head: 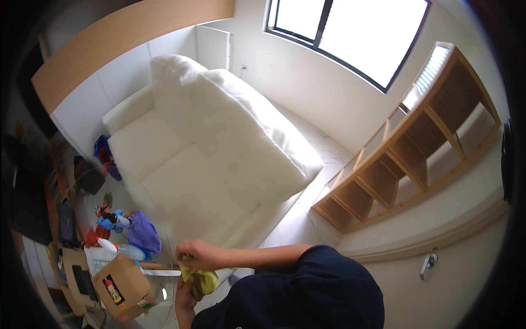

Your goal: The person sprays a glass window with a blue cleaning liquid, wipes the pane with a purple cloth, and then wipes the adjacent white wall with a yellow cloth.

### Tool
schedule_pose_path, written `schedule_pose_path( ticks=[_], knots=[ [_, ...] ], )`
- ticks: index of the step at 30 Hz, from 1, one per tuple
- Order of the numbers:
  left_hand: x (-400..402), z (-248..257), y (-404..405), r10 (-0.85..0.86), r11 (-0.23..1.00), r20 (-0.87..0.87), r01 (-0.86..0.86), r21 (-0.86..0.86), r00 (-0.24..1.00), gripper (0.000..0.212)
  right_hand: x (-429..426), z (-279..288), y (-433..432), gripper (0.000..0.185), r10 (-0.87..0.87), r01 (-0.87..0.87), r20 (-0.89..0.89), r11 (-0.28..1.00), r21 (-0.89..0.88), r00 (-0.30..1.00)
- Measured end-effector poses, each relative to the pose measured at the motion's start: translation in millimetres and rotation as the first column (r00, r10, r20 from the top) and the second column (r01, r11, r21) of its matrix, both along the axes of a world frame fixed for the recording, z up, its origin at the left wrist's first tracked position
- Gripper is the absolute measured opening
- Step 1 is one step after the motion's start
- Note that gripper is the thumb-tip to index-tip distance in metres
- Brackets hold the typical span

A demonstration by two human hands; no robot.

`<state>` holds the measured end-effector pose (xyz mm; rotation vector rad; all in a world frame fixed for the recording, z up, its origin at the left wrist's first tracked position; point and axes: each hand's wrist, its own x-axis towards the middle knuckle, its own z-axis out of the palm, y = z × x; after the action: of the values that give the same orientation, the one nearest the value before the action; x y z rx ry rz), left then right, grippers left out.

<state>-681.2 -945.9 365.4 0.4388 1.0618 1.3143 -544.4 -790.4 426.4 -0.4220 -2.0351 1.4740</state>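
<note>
My left hand (186, 293) grips the lower left side of a crumpled yellow-green cloth (205, 283). Curled just above it, my right hand (200, 256) has its fingers on the top of the same cloth. The cloth is bunched close in front of my dark shirt, beside the rim of a round glass table (162, 242). On that table, a cardboard box (123, 288) with a printed picture stands nearest to my left hand. A spray bottle (127, 251) with a white and red head lies behind the box, near a purple cloth (143, 232).
A cream sofa (185, 177) stands beyond the table. To the right are a wooden shelf unit (390, 164) and a door handle (429, 263). A smaller spray bottle (119, 220), a blue cloth or glove (106, 223) and a dark case (68, 224) are at the left.
</note>
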Motion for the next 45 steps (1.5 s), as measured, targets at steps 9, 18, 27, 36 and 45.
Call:
schedule_pose_path(
  ticks=[9,18,27,36,45],
  knots=[
    [102.1,64.2,114.0,-0.534,0.800,-0.086,0.535,0.270,0.841,0.033,244.8,10.6,17.1,0.044,0.091,0.020,0.468,0.974,-0.227,0.879],
    [322.4,156.5,245.3,-0.467,0.334,-0.841,0.935,0.118,0.273,0.030,510.7,24.0,32.7,0.018,-0.733,0.729,-0.061,0.680,-0.072,0.678],
    [457.7,154.7,360.4,0.461,0.690,-0.860,0.520,0.503,0.220,0.021,605.5,71.8,146.1,0.019,-0.905,0.869,-0.027,0.415,-0.270,0.424],
    [501.9,89.5,454.3,-0.334,0.929,0.417,0.222,0.296,0.845,0.063,531.5,97.4,292.7,0.038,-0.133,0.066,0.254,0.964,0.257,0.958],
    [467.0,65.0,539.8,-0.275,0.952,0.332,0.206,0.227,0.903,0.042,568.1,-6.8,470.5,0.019,-0.614,0.436,-0.084,0.643,-0.630,0.785]
  ],
)
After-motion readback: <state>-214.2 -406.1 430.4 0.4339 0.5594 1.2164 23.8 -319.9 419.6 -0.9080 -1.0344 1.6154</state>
